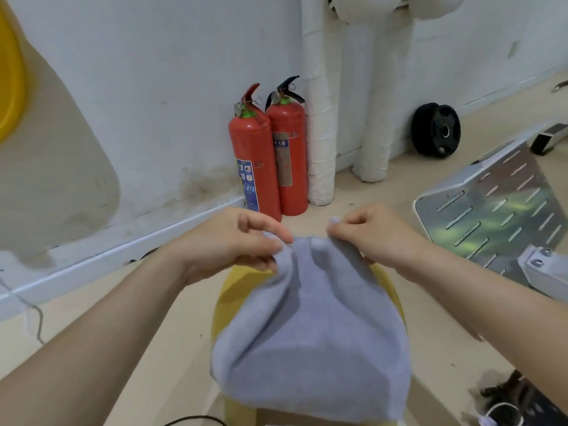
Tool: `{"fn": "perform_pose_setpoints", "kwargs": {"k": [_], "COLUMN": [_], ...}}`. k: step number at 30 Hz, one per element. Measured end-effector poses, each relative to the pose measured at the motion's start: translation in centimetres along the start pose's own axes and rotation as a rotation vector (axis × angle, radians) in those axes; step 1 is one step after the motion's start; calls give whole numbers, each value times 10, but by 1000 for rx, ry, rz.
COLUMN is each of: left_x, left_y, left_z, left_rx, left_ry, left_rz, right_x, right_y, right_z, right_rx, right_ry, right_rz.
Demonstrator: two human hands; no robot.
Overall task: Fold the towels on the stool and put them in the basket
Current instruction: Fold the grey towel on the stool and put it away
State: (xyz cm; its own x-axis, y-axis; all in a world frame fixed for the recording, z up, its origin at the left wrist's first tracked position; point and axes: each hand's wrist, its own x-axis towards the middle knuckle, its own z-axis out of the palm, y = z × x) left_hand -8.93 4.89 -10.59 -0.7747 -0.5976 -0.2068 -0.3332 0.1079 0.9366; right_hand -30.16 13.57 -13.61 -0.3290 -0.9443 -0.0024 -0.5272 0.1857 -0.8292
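Observation:
A grey-blue towel (310,333) lies draped over a round yellow stool (242,284) in the lower middle of the view. My left hand (233,241) pinches the towel's far left corner between thumb and fingers. My right hand (368,232) pinches the far right corner, with a bit of cloth sticking up from the fingers. Both corners are lifted a little above the stool and held close together. The towel's near edge hangs over the front of the stool. No basket shows in the view.
Two red fire extinguishers (267,155) stand against the white wall straight ahead, beside wrapped white pipes (319,118). A slotted metal plate (498,210) lies on the floor to the right, a black weight disc (436,130) behind it. Dark items (510,401) sit at bottom right.

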Motion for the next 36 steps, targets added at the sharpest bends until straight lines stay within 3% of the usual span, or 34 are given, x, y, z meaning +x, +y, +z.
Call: {"fn": "perform_pose_setpoints", "kwargs": {"k": [3,6,10,20,27,33,36], "left_x": [-5,-2,-3,-14,-16,-18,-21], "left_y": [10,14,15,27,31,34,38], "left_z": [13,23,26,33,39,44,41], "left_rx": [90,272,599,506,617,591,597], "left_ry": [-162,-2,257,413,557,610,564], "left_rz": [-3,51,278,400,460,490,475], "right_x": [-14,-22,-26,-40,-50,-51,-50], "right_y": [-21,-29,-33,-50,-62,-63,-64], "right_z": [6,8,5,4,-5,-8,-11], "right_rx": [77,167,247,268,323,348,250], "right_ry": [-118,-173,-189,-203,-211,-97,-54], "right_rz": [-92,-103,-83,-100,-115,-139,-202]}}
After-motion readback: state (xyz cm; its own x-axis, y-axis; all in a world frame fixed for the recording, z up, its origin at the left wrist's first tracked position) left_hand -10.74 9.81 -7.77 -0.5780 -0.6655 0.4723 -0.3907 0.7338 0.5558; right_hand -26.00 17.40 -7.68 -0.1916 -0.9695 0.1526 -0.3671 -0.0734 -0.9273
